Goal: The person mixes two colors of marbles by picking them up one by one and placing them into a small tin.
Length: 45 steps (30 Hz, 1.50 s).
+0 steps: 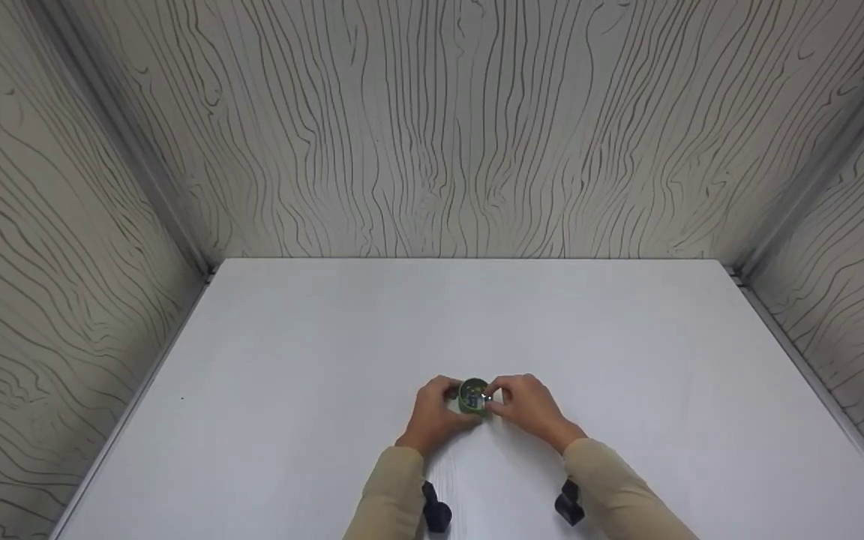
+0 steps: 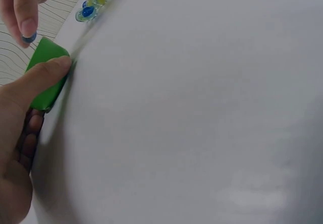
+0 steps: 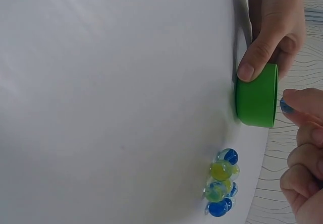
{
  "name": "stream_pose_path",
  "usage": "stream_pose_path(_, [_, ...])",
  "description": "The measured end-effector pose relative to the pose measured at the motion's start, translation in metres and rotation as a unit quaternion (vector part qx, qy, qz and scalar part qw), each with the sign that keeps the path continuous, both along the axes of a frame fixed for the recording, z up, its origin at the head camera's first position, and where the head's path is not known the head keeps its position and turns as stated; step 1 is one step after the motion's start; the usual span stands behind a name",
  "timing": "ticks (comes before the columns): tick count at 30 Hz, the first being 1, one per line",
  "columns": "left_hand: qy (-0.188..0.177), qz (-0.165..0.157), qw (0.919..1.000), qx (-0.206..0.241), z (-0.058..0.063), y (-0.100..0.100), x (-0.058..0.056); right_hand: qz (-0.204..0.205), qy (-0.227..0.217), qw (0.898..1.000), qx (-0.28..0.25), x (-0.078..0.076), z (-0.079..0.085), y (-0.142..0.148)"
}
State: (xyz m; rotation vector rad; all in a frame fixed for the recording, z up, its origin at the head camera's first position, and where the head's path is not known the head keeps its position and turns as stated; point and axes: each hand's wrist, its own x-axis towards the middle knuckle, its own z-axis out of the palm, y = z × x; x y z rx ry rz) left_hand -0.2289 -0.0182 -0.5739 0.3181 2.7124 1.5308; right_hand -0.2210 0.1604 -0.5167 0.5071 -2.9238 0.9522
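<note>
A small green cup point(image 1: 464, 405) stands on the white table, with blue and yellow bits showing inside it in the head view. My left hand point(image 1: 436, 416) grips the cup from the left, its thumb point(image 2: 50, 70) along the near wall. At the cup's rim, my right hand point(image 1: 528, 403) pinches a blue glass marble point(image 3: 286, 106) between thumb and forefinger. Several clear glass marbles point(image 3: 221, 170) with blue and yellow swirls lie bunched on the table, to the right of the cup; the right hand mostly hides them in the head view.
The white table point(image 1: 312, 322) stretches out around both hands. Wood-grain patterned panels point(image 1: 432, 135) rise behind it and on both sides. Dark devices point(image 1: 436, 514) sit beneath the forearms at the beige sleeves point(image 1: 391, 487).
</note>
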Motion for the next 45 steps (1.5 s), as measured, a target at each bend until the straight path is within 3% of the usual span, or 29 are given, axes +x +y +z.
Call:
stream_pose_path(34, [0.043, -0.01, 0.999, -0.008, 0.0, -0.0004, 0.0001, -0.004, 0.002, 1.0, 0.008, -0.0096, -0.0054, -0.0061])
stream_pose_path(45, [0.022, -0.011, 0.9997, 0.002, -0.0011, 0.0001, -0.0021, -0.007, -0.009, 1.0, -0.005, -0.0098, -0.0064, -0.0069])
